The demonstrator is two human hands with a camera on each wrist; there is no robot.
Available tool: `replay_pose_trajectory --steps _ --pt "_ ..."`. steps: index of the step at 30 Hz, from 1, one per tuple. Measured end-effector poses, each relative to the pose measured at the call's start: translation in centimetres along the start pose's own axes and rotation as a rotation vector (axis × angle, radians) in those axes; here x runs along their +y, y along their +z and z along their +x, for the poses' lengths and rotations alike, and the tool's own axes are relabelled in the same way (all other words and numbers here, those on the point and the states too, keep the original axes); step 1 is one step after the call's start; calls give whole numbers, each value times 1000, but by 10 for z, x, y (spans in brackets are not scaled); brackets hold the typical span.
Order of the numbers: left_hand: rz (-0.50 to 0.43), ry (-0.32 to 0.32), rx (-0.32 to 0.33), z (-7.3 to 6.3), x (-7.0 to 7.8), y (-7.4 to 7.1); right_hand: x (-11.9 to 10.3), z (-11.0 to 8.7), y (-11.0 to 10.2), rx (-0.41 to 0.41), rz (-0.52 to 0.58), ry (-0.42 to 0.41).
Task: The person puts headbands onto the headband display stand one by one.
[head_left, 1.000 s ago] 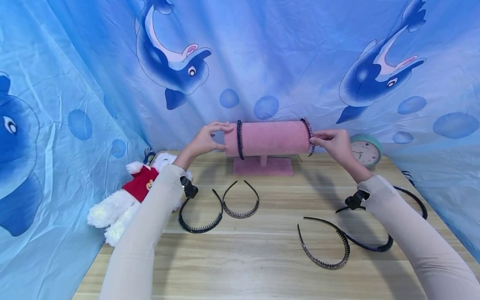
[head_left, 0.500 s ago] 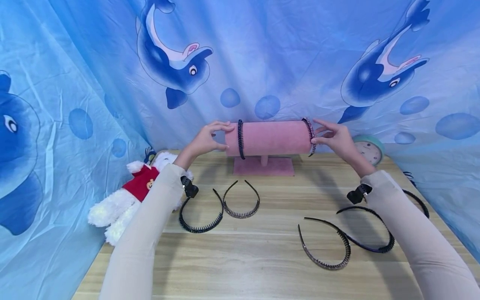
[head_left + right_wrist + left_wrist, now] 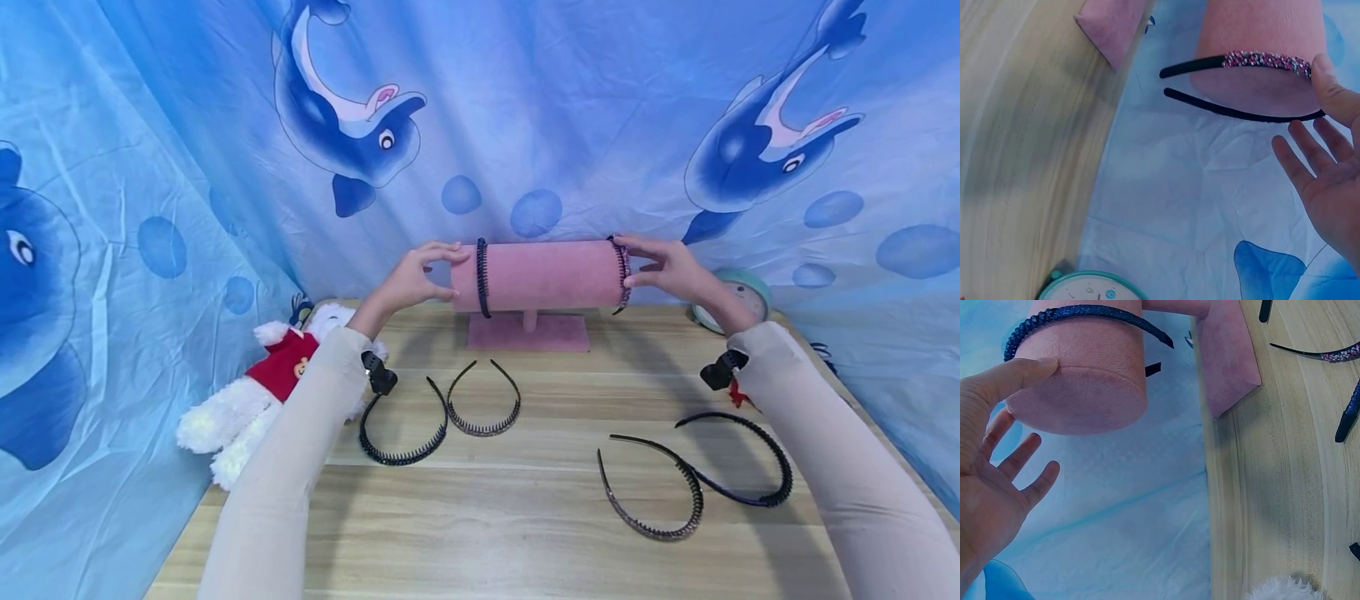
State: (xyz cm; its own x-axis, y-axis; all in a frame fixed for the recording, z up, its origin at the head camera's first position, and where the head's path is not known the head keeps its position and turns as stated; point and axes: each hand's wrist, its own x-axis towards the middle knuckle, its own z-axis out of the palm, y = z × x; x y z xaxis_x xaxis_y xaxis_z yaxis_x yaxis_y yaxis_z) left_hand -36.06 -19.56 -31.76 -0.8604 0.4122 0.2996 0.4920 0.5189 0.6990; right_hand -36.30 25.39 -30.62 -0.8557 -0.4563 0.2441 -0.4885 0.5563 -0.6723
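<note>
A pink padded roll stand (image 3: 551,275) stands at the back of the table. My left hand (image 3: 408,279) holds its left end, thumb on the front and index finger on top. Just inside that end, a dark blue toothed headband (image 3: 482,279) sits around the roll; its braided band (image 3: 1091,311) shows in the left wrist view. A headband with pink and silver sparkles (image 3: 1266,59) hangs around the right end. My right hand (image 3: 667,267) grips this sparkly headband, index finger at its top and thumb at its front. Its two black tips stick out past the roll.
Several toothed headbands lie on the wooden table: a dark one (image 3: 401,460) and a sparkly one (image 3: 483,431) at left, two overlapping (image 3: 660,533) at right. A white plush toy (image 3: 225,417) in red lies at left; a green-rimmed clock (image 3: 753,287) stands behind my right forearm.
My right hand has shifted from pinching the sparkly headband's front to spreading its index finger up to the top. That headband has moved slightly on the roll. My left hand stays in place.
</note>
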Motion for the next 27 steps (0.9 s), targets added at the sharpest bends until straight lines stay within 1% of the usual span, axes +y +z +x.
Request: replay_pose_trajectory --steps 5,8,12,14,17,21,27 --pt "-6 -2 0 0 1 0 -1 2 -1 11 -27 26" --pt "-8 -3 1 0 1 0 -2 4 1 27 -43 20" --pt "14 0 -3 0 1 -1 -4 7 5 52 -64 12" --pt "22 4 -5 1 0 -1 -4 9 8 58 -78 -4" --pt "25 5 -3 1 -1 -1 -4 12 13 65 -104 -52" --pt "32 -1 -6 2 -1 -1 -6 14 20 103 -152 -107" --pt "17 -4 -2 2 -1 1 -10 11 22 150 -267 -172"
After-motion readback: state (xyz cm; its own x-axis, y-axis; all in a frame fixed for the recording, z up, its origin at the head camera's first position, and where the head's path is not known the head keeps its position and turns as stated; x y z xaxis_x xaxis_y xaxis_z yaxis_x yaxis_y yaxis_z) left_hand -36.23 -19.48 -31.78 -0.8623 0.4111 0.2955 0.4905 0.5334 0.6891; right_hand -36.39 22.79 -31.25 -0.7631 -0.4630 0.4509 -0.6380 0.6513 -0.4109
